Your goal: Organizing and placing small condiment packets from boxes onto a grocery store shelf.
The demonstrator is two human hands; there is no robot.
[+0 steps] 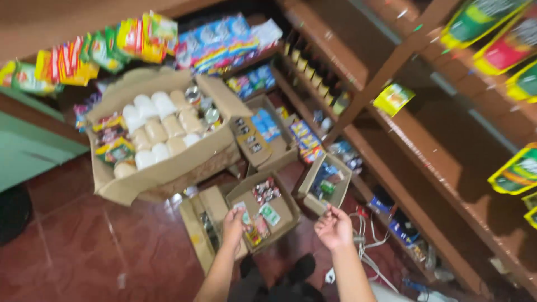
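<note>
Honestly, the whole view is smeared with motion blur, so the small stuff is hard to read. The left hand hangs over the small open brown cardboard box on the floor, fingers curled around what looks like a small packet, though I can't tell what it is. The right hand floats just beside that box's right edge, palm up, fingers loosely apart, holding nothing I can make out. Inside the box are little colourful sachets, mostly red and green. Another small cardboard box with blue and green packs sits just right of it. The big open cardboard carton further back holds white and beige round rolls plus some tins. Yellow-green hanging pouches on the right get cut off by the frame edge. The brown wooden shelves run diagonally, their lower contents too dark to identify.
</note>
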